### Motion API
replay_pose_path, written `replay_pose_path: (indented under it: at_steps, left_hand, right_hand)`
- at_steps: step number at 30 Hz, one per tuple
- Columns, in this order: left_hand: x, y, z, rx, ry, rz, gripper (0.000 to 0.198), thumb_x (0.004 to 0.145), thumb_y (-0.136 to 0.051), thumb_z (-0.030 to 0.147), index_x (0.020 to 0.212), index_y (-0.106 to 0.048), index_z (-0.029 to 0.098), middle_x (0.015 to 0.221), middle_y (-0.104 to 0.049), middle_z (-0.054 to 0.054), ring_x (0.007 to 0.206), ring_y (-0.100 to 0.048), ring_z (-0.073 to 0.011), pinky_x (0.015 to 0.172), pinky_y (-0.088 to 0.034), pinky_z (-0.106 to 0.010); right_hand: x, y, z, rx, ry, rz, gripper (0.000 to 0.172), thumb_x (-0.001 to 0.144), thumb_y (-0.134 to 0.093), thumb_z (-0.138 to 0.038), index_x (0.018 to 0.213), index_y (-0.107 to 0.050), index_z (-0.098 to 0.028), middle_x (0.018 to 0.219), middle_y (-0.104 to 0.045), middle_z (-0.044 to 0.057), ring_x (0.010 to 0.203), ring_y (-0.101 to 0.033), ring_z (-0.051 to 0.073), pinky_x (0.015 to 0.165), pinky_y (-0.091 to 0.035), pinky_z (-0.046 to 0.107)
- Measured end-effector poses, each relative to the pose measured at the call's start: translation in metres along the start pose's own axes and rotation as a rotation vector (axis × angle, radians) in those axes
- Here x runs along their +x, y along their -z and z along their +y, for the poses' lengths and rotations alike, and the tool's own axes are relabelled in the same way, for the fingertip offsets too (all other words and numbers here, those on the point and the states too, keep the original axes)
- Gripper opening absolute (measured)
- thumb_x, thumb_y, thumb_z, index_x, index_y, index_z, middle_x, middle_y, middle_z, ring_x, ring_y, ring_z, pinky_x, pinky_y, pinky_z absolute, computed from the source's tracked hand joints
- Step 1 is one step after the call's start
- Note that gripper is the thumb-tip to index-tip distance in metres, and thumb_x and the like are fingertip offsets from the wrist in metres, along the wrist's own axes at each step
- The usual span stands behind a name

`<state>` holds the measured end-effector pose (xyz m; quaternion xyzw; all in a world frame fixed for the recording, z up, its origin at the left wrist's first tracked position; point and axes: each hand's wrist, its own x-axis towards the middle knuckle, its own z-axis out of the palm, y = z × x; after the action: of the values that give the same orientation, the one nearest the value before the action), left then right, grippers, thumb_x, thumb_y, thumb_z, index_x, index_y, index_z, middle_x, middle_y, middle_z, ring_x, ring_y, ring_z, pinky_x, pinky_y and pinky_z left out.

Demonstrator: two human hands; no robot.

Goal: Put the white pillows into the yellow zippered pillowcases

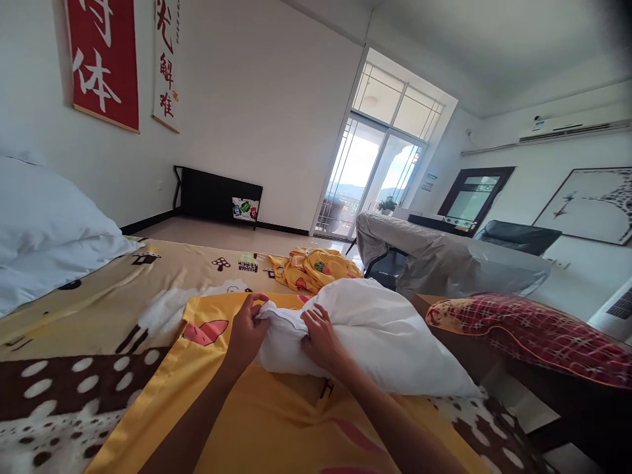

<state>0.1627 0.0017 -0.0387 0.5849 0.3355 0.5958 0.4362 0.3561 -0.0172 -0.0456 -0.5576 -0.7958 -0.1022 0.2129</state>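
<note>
Both hands grip the near end of a white pillow, which lies on a yellow printed pillowcase-like cloth. My left hand pinches the pillow's left corner, fingers closed. A little to the right, my right hand has its fingers curled over the gathered white fabric. The yellow cloth is spread flat under my forearms, with a red watermelon print at its upper left. Beyond the pillow lies a crumpled yellow cloth with a fruit print.
A patterned beige and brown blanket covers the bed. Another white pillow is at left. A red plaid cushion rests at right. Farther back stand plastic-covered furniture and a black folded frame against the wall.
</note>
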Motion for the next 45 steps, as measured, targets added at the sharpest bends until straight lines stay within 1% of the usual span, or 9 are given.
replay_pose_path:
  at_steps: [3, 10, 15, 17, 22, 27, 36, 41, 45]
  left_hand:
    - [0.001, 0.0, -0.005, -0.018, 0.024, 0.095, 0.028, 0.064, -0.055, 0.024, 0.091, -0.049, 0.02, 0.054, -0.051, 0.009, 0.046, -0.04, -0.0083, 0.047, -0.027, -0.018]
    - [0.002, -0.002, -0.01, -0.033, 0.024, 0.062, 0.03, 0.067, -0.055, 0.026, 0.096, -0.05, 0.019, 0.053, -0.052, 0.008, 0.048, -0.045, -0.0103, 0.049, -0.032, -0.02]
    - [0.007, 0.005, -0.007, 0.269, -0.208, 0.09, 0.048, 0.071, -0.051, 0.029, 0.118, -0.047, 0.018, 0.108, -0.066, -0.009, 0.099, -0.061, -0.0213, 0.086, -0.045, -0.036]
    - [0.01, 0.01, -0.01, 0.443, -0.178, 0.006, 0.042, 0.078, -0.042, 0.028, 0.118, -0.046, 0.016, 0.115, -0.063, -0.012, 0.105, -0.06, -0.0213, 0.09, -0.045, -0.038]
    - [0.002, 0.004, -0.04, 0.713, -0.066, -0.465, 0.028, 0.079, -0.04, 0.015, 0.094, -0.063, 0.019, 0.093, -0.071, -0.005, 0.088, -0.066, -0.0168, 0.079, -0.051, -0.028]
    - [-0.018, -0.016, -0.088, 0.98, -0.053, -0.672, 0.04, 0.079, -0.044, 0.008, 0.113, -0.062, 0.016, 0.126, -0.062, -0.011, 0.115, -0.057, -0.0228, 0.098, -0.044, -0.037]
    - [-0.008, 0.007, -0.105, 1.298, -0.157, -0.574, 0.047, 0.077, -0.039, 0.0, 0.115, -0.062, 0.015, 0.123, -0.06, -0.016, 0.12, -0.05, -0.0296, 0.097, -0.04, -0.051]
    - [-0.004, 0.013, -0.11, 1.361, -0.187, -0.499, 0.055, 0.079, -0.041, 0.003, 0.131, -0.053, 0.016, 0.144, -0.044, -0.017, 0.138, -0.029, -0.0318, 0.107, -0.027, -0.057]
    - [-0.003, 0.019, -0.116, 1.4, -0.14, -0.397, 0.045, 0.085, -0.039, 0.011, 0.125, -0.059, 0.015, 0.152, -0.03, -0.015, 0.143, -0.019, -0.0313, 0.109, -0.022, -0.059]
  right_hand:
    - [-0.004, -0.011, 0.007, 0.17, 0.075, 0.056, 0.024, 0.066, -0.041, -0.013, 0.088, -0.049, -0.021, 0.087, -0.059, 0.006, 0.084, -0.053, 0.021, 0.08, -0.043, 0.033]
    - [-0.014, -0.009, 0.014, 0.209, 0.106, 0.004, 0.025, 0.088, -0.046, -0.034, 0.108, -0.052, -0.019, 0.103, -0.065, 0.01, 0.098, -0.058, 0.023, 0.088, -0.043, 0.033]
    - [-0.005, 0.006, 0.033, 0.314, -0.108, 0.044, 0.024, 0.088, -0.043, -0.039, 0.08, -0.056, -0.021, 0.076, -0.067, 0.005, 0.071, -0.059, 0.021, 0.07, -0.044, 0.03]
    - [0.0, 0.02, 0.046, 0.412, -0.189, 0.098, 0.026, 0.084, -0.046, -0.042, 0.079, -0.059, -0.02, 0.074, -0.067, 0.003, 0.07, -0.058, 0.02, 0.067, -0.044, 0.03]
    - [0.009, 0.058, 0.077, 0.57, -0.297, 0.228, 0.038, 0.076, -0.055, -0.052, 0.081, -0.064, -0.016, 0.078, -0.068, 0.004, 0.072, -0.056, 0.02, 0.066, -0.045, 0.029]
    - [0.011, 0.064, 0.088, 0.64, -0.31, 0.199, 0.042, 0.074, -0.057, -0.056, 0.08, -0.065, -0.015, 0.078, -0.068, 0.005, 0.072, -0.056, 0.02, 0.064, -0.046, 0.029]
    - [0.026, 0.035, 0.07, 0.579, -0.111, -0.026, 0.031, 0.079, -0.054, -0.048, 0.07, -0.061, -0.019, 0.077, -0.062, 0.003, 0.076, -0.055, 0.02, 0.072, -0.045, 0.031]
    - [0.03, 0.03, 0.054, 0.54, -0.018, -0.072, 0.031, 0.079, -0.054, -0.045, 0.061, -0.055, -0.02, 0.076, -0.059, 0.004, 0.077, -0.053, 0.019, 0.076, -0.043, 0.033]
    - [0.028, 0.045, 0.065, 0.734, -0.177, -0.056, 0.031, 0.074, -0.059, -0.049, 0.067, -0.06, -0.02, 0.075, -0.064, 0.003, 0.076, -0.057, 0.021, 0.074, -0.045, 0.033]
